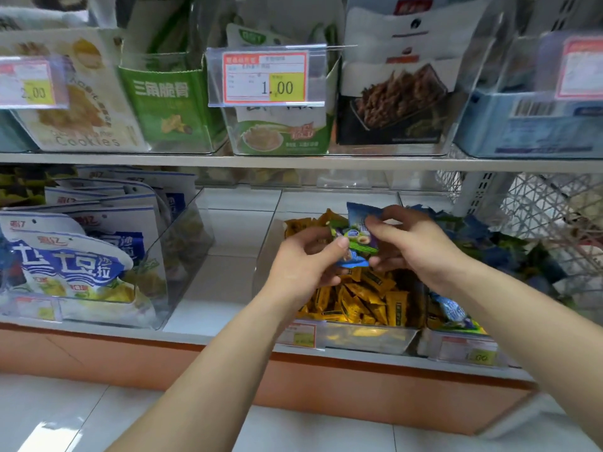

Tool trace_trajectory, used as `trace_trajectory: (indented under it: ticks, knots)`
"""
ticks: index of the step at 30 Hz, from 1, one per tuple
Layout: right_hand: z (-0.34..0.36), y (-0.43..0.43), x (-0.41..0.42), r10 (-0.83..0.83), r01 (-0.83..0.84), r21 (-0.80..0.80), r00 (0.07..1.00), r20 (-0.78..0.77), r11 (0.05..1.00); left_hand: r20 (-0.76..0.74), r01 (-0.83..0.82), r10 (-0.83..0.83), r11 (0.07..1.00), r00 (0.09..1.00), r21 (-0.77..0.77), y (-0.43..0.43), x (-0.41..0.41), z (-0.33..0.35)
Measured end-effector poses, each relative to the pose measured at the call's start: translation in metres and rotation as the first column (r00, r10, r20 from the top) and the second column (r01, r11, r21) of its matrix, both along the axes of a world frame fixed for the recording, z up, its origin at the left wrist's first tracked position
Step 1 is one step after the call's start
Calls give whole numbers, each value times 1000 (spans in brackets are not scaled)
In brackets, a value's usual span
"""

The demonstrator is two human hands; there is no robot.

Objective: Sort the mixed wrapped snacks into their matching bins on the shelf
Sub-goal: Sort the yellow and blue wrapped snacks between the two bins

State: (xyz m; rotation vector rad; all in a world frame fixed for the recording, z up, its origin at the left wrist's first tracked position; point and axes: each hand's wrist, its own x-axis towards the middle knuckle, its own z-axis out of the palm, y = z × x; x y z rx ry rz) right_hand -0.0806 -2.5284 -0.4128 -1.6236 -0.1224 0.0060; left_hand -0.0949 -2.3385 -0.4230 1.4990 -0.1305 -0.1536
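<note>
Both hands hover over a clear bin point(365, 339) full of small yellow wrapped snacks point(368, 298) on the lower shelf. My left hand point(303, 262) grips a bunch of blue and green wrapped snacks point(357, 246) from the left and below. My right hand point(414, 246) pinches the same bunch from the right, thumb on a blue wrapper. To the right stands another clear bin point(463, 349) holding blue and green wrapped snacks point(453, 309).
A clear bin point(153, 288) of blue-and-white bags stands at the left of the lower shelf point(208, 288), with bare white shelf between it and the yellow bin. The upper shelf point(293, 161) carries boxed snacks and price tags. A white wire rack point(548, 210) stands at the right.
</note>
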Motion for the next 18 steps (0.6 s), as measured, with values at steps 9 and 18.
trace_trajectory:
  ticks: [9, 18]
  knots:
    - [0, -7, -20, -55, 56, -33, 998, 19, 998, -108, 12, -15, 1000, 994, -22, -21, -12, -4]
    - [-2, -18, -35, -33, 55, 142, 988, -153, 988, -8, 14, -14, 1000, 1000, -9, -34, -14, -6]
